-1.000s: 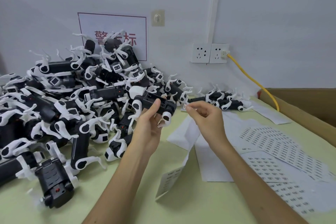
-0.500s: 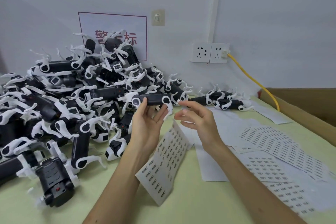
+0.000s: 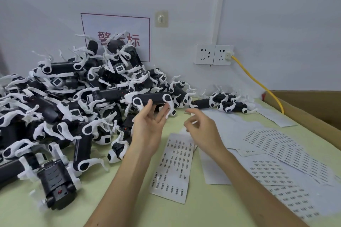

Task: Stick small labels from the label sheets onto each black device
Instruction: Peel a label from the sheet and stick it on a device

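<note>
While the heap (image 3: 55,105) of devices, cut off at left, defies counting, the left hand (image 3: 149,129) props one device (image 3: 153,97) on straight, spread fingers. The blurred right hand (image 3: 202,128) hovers, fingers loosely curled, over one label sheet (image 3: 173,167).

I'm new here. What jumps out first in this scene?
A huge heap of black-and-white devices covers the left of the table. At centre the left hand props one device on straight fingers, the right hand beside it. White label sheets lie scattered on the right.
</note>
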Action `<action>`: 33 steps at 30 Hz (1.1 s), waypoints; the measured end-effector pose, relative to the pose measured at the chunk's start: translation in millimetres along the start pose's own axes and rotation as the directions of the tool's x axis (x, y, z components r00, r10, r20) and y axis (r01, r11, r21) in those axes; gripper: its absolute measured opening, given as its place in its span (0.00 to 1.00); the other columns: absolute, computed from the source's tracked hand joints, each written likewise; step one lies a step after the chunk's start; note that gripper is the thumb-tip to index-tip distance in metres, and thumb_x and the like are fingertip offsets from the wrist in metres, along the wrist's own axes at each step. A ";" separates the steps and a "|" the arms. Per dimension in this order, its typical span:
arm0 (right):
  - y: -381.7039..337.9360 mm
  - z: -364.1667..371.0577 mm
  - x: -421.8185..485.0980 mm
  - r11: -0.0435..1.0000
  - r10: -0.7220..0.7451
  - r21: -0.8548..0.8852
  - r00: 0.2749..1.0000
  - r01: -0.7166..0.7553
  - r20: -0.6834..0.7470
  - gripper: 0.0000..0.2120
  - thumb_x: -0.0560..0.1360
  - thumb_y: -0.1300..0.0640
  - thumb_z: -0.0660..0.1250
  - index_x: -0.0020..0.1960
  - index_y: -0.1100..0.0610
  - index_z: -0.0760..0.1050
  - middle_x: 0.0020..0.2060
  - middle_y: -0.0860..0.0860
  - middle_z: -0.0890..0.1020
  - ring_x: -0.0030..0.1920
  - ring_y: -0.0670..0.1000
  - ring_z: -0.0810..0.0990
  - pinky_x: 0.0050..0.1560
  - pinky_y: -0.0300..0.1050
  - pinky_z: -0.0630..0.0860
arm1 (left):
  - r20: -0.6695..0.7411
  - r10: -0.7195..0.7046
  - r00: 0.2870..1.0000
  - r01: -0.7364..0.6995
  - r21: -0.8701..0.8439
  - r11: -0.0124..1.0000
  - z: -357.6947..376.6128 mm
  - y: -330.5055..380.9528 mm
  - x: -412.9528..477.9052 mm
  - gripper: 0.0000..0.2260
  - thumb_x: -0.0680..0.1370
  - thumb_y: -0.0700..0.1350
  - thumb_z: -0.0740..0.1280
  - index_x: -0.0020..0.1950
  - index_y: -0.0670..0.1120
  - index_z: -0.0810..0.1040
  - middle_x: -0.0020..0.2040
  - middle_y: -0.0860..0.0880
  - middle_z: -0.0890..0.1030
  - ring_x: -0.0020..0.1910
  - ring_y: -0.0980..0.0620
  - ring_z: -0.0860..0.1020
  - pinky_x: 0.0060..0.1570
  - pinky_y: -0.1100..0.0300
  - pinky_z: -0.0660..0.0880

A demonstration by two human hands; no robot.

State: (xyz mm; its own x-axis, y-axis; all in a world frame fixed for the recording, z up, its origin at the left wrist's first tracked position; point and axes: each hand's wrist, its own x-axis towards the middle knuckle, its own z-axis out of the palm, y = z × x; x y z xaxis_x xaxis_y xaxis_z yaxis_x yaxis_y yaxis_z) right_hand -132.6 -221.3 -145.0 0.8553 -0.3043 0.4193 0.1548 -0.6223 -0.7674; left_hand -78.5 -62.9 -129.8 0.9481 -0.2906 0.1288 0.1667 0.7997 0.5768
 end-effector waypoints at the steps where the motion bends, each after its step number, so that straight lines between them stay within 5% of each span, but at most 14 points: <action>1: -3.5 -2.6 0.4 0.992 -0.016 0.128 0.999 0.022 -0.046 0.14 0.78 0.59 0.68 0.61 0.47 0.80 0.38 0.45 0.81 0.35 0.46 0.78 0.41 0.42 0.75 | 0.010 -0.010 1.000 0.010 -0.028 1.000 1.4 -2.1 -1.3 0.05 0.81 0.42 0.66 0.50 0.44 0.82 0.48 0.48 0.84 0.59 0.42 0.84 0.64 0.47 0.75; 4: -15.5 -8.0 -0.4 0.719 0.009 0.693 0.998 -0.048 0.059 0.14 0.72 0.60 0.66 0.54 0.52 0.86 0.26 0.49 0.70 0.26 0.47 0.64 0.29 0.39 0.64 | 0.039 -0.023 0.999 0.027 -0.106 0.994 3.5 -7.0 -3.9 0.07 0.78 0.39 0.68 0.42 0.44 0.84 0.44 0.48 0.84 0.59 0.43 0.85 0.55 0.50 0.79; 6: -22.7 -8.2 -3.3 0.482 -0.018 0.849 0.966 -0.219 0.260 0.18 0.73 0.61 0.64 0.58 0.52 0.85 0.24 0.49 0.66 0.25 0.47 0.59 0.27 0.39 0.60 | 0.049 -0.027 0.998 0.034 -0.145 0.989 3.2 -9.6 -4.0 0.07 0.75 0.40 0.70 0.39 0.44 0.86 0.44 0.48 0.84 0.60 0.44 0.84 0.53 0.51 0.80; 7: -24.7 -6.3 -5.6 0.447 -0.042 0.848 0.941 -0.284 0.337 0.19 0.74 0.61 0.62 0.61 0.52 0.84 0.24 0.49 0.66 0.25 0.47 0.56 0.26 0.38 0.59 | 0.049 -0.033 0.998 0.040 -0.165 0.986 3.1 -10.8 -4.0 0.06 0.75 0.40 0.70 0.39 0.44 0.86 0.45 0.48 0.84 0.60 0.44 0.84 0.55 0.50 0.79; 14: -30.2 10.0 -19.9 0.460 -0.089 0.751 0.816 -0.475 0.571 0.27 0.73 0.58 0.62 0.71 0.41 0.76 0.27 0.49 0.65 0.28 0.47 0.53 0.25 0.38 0.51 | 0.099 -0.132 0.986 0.143 -0.107 0.984 2.4 -14.8 -7.9 0.11 0.77 0.45 0.69 0.37 0.47 0.87 0.45 0.49 0.87 0.54 0.50 0.86 0.69 0.50 0.71; 21: -30.9 14.4 -23.1 0.416 -0.098 0.762 0.809 -0.496 0.580 0.26 0.79 0.61 0.57 0.71 0.40 0.75 0.29 0.49 0.65 0.26 0.45 0.56 0.23 0.36 0.53 | 0.083 -0.200 0.976 0.201 -0.002 0.980 3.7 -17.0 -12.1 0.14 0.79 0.50 0.68 0.41 0.45 0.89 0.47 0.47 0.87 0.47 0.50 0.87 0.44 0.56 0.83; 33: -31.9 13.7 -22.7 0.391 -0.075 0.771 0.817 -0.503 0.571 0.26 0.79 0.61 0.57 0.71 0.40 0.75 0.30 0.49 0.62 0.27 0.45 0.54 0.24 0.37 0.52 | 0.063 -0.194 0.979 0.183 0.144 0.972 8.1 -17.7 -14.4 0.18 0.82 0.53 0.65 0.38 0.49 0.88 0.44 0.51 0.86 0.42 0.51 0.86 0.41 0.58 0.82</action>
State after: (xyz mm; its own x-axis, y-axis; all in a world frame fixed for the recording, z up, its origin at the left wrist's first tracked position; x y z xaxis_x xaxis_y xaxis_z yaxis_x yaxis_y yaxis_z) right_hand -150.2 -184.7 -136.7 0.9698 0.2103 0.1234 0.0116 0.4656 -0.8849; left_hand -97.4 -77.1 -135.3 0.8788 -0.4727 0.0656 0.2965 0.6486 0.7010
